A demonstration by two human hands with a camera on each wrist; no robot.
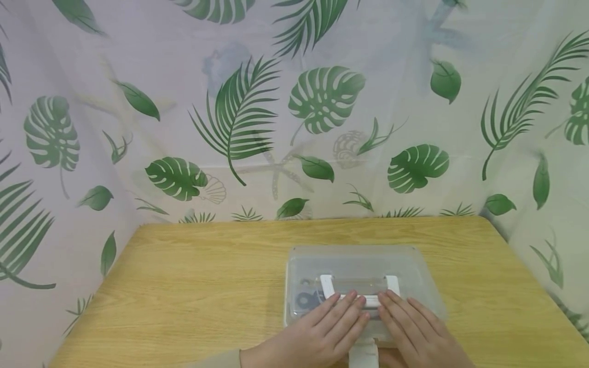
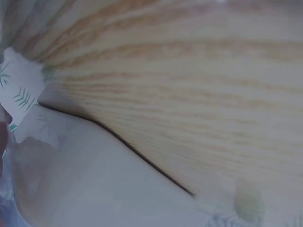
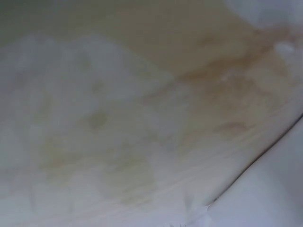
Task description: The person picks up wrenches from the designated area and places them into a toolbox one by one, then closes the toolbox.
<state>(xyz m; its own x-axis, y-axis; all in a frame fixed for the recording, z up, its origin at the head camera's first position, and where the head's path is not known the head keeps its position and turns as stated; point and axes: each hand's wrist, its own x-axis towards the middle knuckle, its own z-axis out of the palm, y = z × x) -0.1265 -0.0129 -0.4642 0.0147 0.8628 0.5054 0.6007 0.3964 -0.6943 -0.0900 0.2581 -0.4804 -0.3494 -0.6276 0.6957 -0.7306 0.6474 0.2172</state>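
Note:
A clear plastic box [image 1: 359, 260] with its lid on stands at the front right of the table. A white handle [image 1: 326, 286] lies folded on the lid, and a white latch [image 1: 363, 353] shows at the box's near side, between the hands. My left hand [image 1: 329, 332] rests over the lid's front left part, fingers straight and close together, tips by the handle. My right hand [image 1: 416, 329] lies likewise on the right, fingertips at the handle's bar. Dark blue ring-ended pieces [image 1: 304, 300] show through the lid; the hands hide the box's front.
The wood-grain table [image 1: 198, 276] stretches left of the box and behind it. A white leaf-patterned cloth [image 1: 257, 128] hangs along the back and both sides. The left wrist view shows the tabletop [image 2: 189, 94] and its dark edge; the right wrist view is blurred.

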